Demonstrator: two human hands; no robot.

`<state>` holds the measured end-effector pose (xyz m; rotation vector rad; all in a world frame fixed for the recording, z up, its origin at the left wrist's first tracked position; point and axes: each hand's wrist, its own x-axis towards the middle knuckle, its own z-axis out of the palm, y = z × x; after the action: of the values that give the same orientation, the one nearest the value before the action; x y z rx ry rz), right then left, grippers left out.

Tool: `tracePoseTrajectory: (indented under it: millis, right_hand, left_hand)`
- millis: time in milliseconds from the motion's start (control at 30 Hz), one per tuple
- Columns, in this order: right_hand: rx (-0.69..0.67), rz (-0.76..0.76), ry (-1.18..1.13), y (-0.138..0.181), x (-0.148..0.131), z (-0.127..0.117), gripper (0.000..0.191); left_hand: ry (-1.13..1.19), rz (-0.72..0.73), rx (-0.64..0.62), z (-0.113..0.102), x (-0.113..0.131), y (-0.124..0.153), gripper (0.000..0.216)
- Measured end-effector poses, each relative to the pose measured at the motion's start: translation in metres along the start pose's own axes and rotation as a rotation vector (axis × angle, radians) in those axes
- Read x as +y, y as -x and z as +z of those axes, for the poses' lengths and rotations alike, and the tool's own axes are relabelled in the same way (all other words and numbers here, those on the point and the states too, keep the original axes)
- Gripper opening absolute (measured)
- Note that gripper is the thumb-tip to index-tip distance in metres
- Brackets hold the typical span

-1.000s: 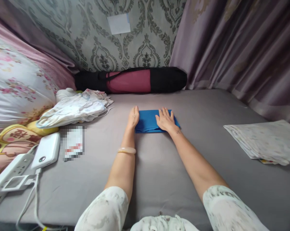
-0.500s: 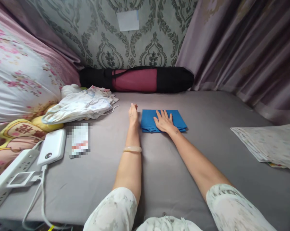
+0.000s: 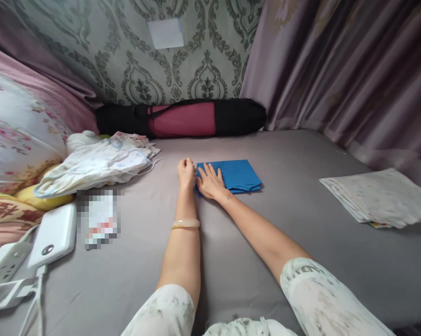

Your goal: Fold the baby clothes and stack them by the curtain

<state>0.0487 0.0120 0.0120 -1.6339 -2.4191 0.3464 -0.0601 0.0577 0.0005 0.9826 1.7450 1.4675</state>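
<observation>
A folded blue cloth lies flat on the grey sheet, its near right edge showing several layers. My right hand rests palm down on its left end, fingers stretched and spread. Just beyond that left edge is my left hand, its fingers curled in. I see nothing in it, and whether it touches the cloth I cannot tell. A pale bangle circles my left forearm.
A black and dark red long bag lies along the wall. Rumpled pale clothing, a white power bank and a power strip are at left. Folded patterned cloth lies at right.
My right hand has slid left across the blue cloth, from its middle to its left end. My left hand has turned and curled more beside the edge. The view has shifted right.
</observation>
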Motion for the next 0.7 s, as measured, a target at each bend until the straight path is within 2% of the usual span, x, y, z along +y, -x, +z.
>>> tracePoseTrajectory:
  millis: [133, 200, 267, 300, 367, 467, 567, 700]
  right_hand:
    - [-0.031, -0.029, -0.145, -0.006, 0.01, -0.008, 0.055]
    - [0.034, -0.013, -0.204, -0.009, 0.027, -0.021, 0.051]
    - [0.187, 0.093, -0.181, -0.008, 0.053, -0.039, 0.045]
    - [0.222, 0.187, -0.149, -0.006, 0.069, -0.049, 0.042]
    - [0.19, 0.414, -0.075, 0.003, 0.1, -0.068, 0.033]
    - [0.172, 0.52, -0.048, 0.023, 0.135, -0.084, 0.033]
    - [0.172, 0.593, -0.048, 0.039, 0.145, -0.084, 0.034]
    - [0.156, 0.68, -0.063, 0.036, 0.137, -0.074, 0.038]
  left_hand:
    - [-0.445, 0.004, -0.008, -0.002, 0.009, 0.011, 0.029]
    - [-0.603, -0.042, -0.03, -0.005, 0.018, 0.018, 0.028]
    - [-0.702, -0.079, -0.061, -0.008, 0.026, 0.024, 0.03]
    - [-0.736, -0.085, -0.079, -0.01, 0.029, 0.025, 0.031]
    - [-0.786, -0.08, -0.122, -0.012, 0.034, 0.026, 0.032]
    - [-0.847, -0.07, -0.195, -0.014, 0.036, 0.026, 0.032]
    - [-0.921, -0.049, -0.24, -0.013, 0.037, 0.026, 0.031]
    - [-0.979, -0.061, -0.317, -0.013, 0.037, 0.024, 0.029]
